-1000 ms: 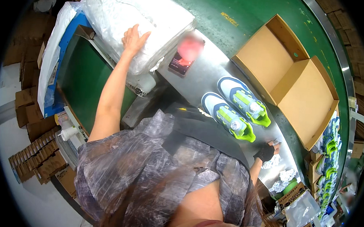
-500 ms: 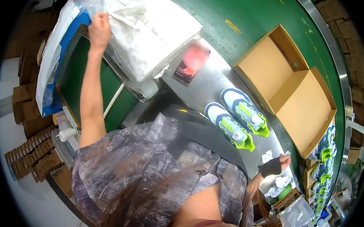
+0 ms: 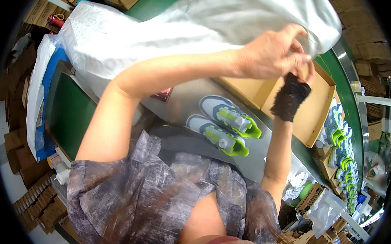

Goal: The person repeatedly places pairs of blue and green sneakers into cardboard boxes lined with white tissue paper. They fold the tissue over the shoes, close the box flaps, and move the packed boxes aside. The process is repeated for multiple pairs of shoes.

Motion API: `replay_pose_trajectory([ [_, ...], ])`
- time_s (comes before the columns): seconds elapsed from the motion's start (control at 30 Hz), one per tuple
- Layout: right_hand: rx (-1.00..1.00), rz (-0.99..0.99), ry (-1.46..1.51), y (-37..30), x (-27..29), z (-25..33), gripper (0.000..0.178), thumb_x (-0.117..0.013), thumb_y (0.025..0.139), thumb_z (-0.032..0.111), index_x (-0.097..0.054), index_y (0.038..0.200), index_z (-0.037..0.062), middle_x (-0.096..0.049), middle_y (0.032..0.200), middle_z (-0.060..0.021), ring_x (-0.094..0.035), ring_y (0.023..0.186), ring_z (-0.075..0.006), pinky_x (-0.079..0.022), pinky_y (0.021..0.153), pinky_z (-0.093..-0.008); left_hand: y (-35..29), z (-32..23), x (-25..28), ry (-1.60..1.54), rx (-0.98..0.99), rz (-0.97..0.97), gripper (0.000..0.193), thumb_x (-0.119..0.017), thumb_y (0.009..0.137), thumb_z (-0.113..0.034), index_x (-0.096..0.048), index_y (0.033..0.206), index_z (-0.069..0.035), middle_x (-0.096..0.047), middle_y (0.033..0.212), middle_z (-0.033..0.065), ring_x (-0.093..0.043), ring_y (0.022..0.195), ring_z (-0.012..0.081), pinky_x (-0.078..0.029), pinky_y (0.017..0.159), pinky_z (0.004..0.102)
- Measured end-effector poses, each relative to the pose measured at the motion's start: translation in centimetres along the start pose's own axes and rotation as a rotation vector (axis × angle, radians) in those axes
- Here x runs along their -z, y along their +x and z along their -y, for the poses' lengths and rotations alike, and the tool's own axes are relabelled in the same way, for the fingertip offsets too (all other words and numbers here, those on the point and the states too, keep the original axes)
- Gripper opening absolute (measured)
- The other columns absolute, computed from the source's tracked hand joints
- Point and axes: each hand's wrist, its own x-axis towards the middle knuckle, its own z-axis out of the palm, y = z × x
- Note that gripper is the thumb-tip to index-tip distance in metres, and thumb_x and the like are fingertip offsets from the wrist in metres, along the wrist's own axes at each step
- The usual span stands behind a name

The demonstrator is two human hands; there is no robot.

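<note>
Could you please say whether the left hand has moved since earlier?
Yes, the left hand has moved rightward, toward the open cardboard box.

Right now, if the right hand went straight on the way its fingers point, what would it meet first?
Most likely the left hand, whose fingers show close by those of the right hand; the white sheet shows beyond. Depth is unclear, so contact cannot be confirmed.

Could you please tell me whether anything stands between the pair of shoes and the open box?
No object shows on the bench between the shoes and open box, but the left hand, right hand and white sheet partly hide the box.
</note>
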Motion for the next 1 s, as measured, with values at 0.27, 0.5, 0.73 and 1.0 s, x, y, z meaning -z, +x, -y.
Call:
replay_pose_trajectory([
  [0.27,0.221,-0.789,-0.215,1.5,24.2,2.5,0.046,-0.054,0.075,0.002,-0.041,0.118,0.005,-0.058,0.081,-0.0114,-0.054,0.058,-0.0177,-0.044,0.049,-0.0258,-5.2,13.8,2.3,1.177,-0.171,0.283,0.054,-0.059,0.075,-0.043,-0.049,0.12,-0.015,-0.035,0.133,0.0153,-0.026,0.128,0.028,-0.015,0.096,0.0642],
  [0.5,0.273,-1.005,-0.508,-5.5,40.3,2.9,0.046,-0.051,0.077,0.004,-0.04,0.121,-0.0017,-0.053,0.104,-0.0195,-0.056,0.091,-0.0308,-0.049,0.078,-0.0396,-6.4,19.6,11.7,1.465,-0.037,-0.008,0.076,-0.064,0.067,-0.051,-0.037,0.131,-0.018,-0.024,0.14,0.0147,-0.017,0.132,0.028,-0.013,0.095,0.0659],
  [0.73,0.315,-0.605,-1.626,-2.7,25.5,6.1,0.041,-0.053,0.083,0.028,-0.05,0.12,0.0119,-0.044,0.126,-0.0186,-0.044,0.115,-0.0262,-0.034,0.09,-0.0464,-8.3,22.6,16.2,0.214,0.978,-0.228,0.079,-0.068,0.071,-0.045,-0.04,0.121,0.008,-0.05,0.115,0.0191,-0.053,0.098,0.0231,-0.045,0.081,0.0297],
  [1.0,0.104,-0.065,-2.184,-6.3,25.8,0.0,0.048,-0.059,0.075,0.033,-0.05,0.119,0.0168,-0.05,0.118,-0.0154,-0.047,0.111,-0.0298,-0.023,0.092,-0.06,-8.8,23.3,12.6,-0.088,0.895,-0.042,0.036,-0.07,0.072,-0.029,-0.063,0.092,0.001,-0.062,0.082,0.0053,-0.057,0.07,0.0124,-0.046,0.064,0.0264],
])
